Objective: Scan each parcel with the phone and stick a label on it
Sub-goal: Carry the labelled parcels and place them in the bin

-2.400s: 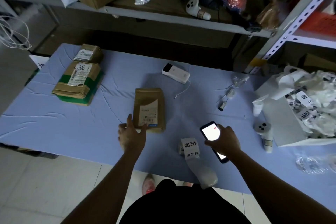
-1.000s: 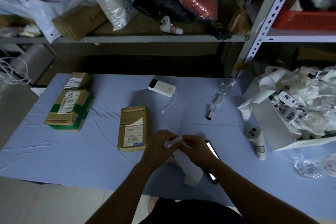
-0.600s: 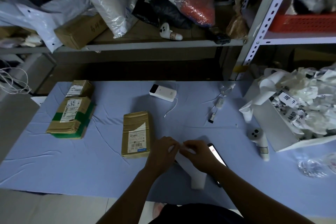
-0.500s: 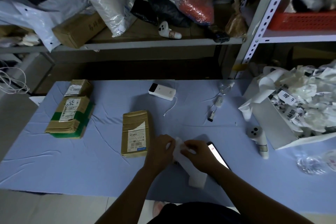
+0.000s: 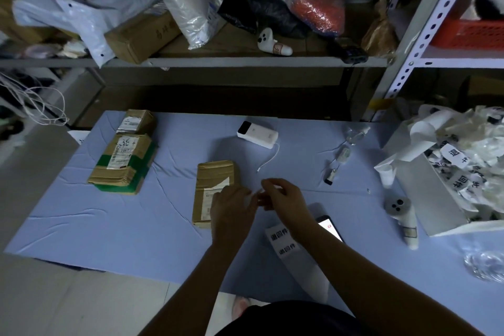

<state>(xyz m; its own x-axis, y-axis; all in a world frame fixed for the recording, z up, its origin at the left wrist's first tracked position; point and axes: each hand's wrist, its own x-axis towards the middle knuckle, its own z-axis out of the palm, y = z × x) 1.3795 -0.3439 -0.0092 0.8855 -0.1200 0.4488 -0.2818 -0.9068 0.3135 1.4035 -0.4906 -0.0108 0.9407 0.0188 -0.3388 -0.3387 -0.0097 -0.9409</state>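
Note:
A brown cardboard parcel (image 5: 214, 185) with a white shipping slip lies on the blue table cloth (image 5: 109, 226). My left hand (image 5: 231, 213) hovers over its right lower part. My right hand (image 5: 285, 199) is just to the right. Between their fingertips both hands pinch a small pale label (image 5: 258, 196), which is blurred. The strip of printed labels (image 5: 283, 240) lies on the cloth under my right forearm. The phone (image 5: 330, 226) lies beside it with its screen lit, partly hidden by that forearm.
A stack of taped parcels (image 5: 122, 163) and a small parcel (image 5: 136, 121) sit at the far left. A white power bank (image 5: 257, 133) with a cable lies at the back. At the right are a white box (image 5: 425, 199) of paper scraps and a white controller (image 5: 403, 213). Loaded shelves (image 5: 245, 61) stand behind.
My right hand put the phone down and both hands worked at the label strip. The strip now lies on the cloth, and both hands have risen towards the parcel with a label.

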